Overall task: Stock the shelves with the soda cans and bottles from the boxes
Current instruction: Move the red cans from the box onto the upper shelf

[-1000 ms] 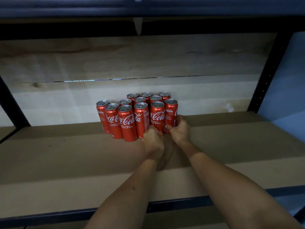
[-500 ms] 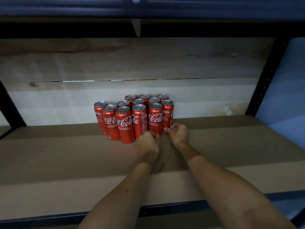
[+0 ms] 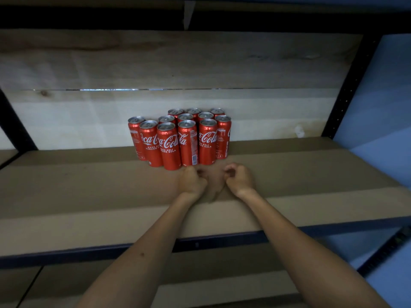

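Here both hands sit just in front of the cans, holding nothing. The left hand (image 3: 192, 181) has its fingers curled into a loose fist, its knuckles close to the base of the front row, though contact cannot be told. The right hand (image 3: 239, 177) is also curled in on itself, a small way apart from the left and a little clear of the cans. Both forearms reach in over the dark metal front edge of the shelf (image 3: 133, 247).

The cluster of tall, slim red aluminium soda cans with white script lettering (image 3: 180, 138) stands on the brown board shelf (image 3: 89, 192), towards the back and near the pale wooden back panel (image 3: 155, 67). All the cans are upright, long axes vertical, silver tops with pull tabs facing up. They are packed touching in staggered rows, the front row nearest the hands, with one can set slightly off at the left end. Most front labels face outward; one can shows its barcode side.

A black perforated upright post (image 3: 347, 85) frames the shelf on the right, with a blue wall (image 3: 382, 107) beyond.
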